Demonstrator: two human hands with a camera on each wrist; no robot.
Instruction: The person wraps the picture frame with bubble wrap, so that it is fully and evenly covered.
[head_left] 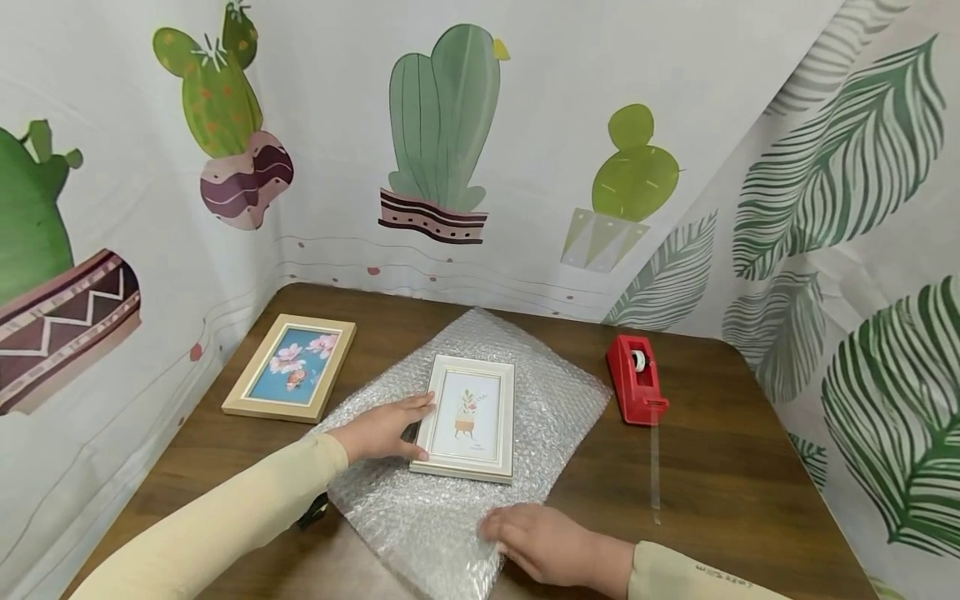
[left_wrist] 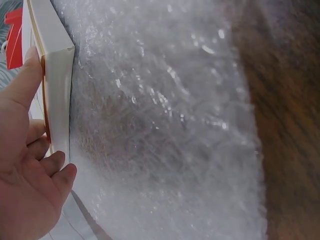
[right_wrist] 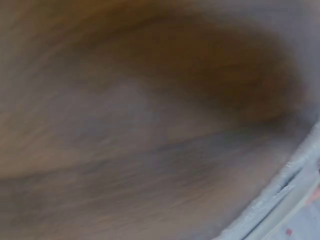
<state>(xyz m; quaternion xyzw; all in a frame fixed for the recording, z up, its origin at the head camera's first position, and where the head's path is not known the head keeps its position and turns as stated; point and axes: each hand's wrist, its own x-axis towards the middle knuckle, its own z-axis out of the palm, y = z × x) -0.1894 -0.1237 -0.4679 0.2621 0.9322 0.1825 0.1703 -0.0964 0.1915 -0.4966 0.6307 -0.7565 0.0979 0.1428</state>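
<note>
A white picture frame (head_left: 507,417) with a potted-flower print lies face up on a sheet of bubble wrap (head_left: 555,375) spread cornerwise on the table. My left hand (head_left: 384,429) rests against the frame's left side, thumb near its lower left corner and fingertips at the rim. In the left wrist view, the loose fingers of that hand (left_wrist: 30,165) lie along the white side wall. My right hand (head_left: 543,542) has curled fingers and pinches the wrap's near right edge. The right wrist view is mostly blurred, with the wrap edge (right_wrist: 270,200) at lower right.
A light wooden frame (head_left: 337,367) with a blue flower picture lies at the back left of the brown table (head_left: 720,467). On the right stands a red tape dispenser (head_left: 626,383), a strip of tape (head_left: 656,467) trailing toward me. A patterned cloth (head_left: 322,125) hangs behind.
</note>
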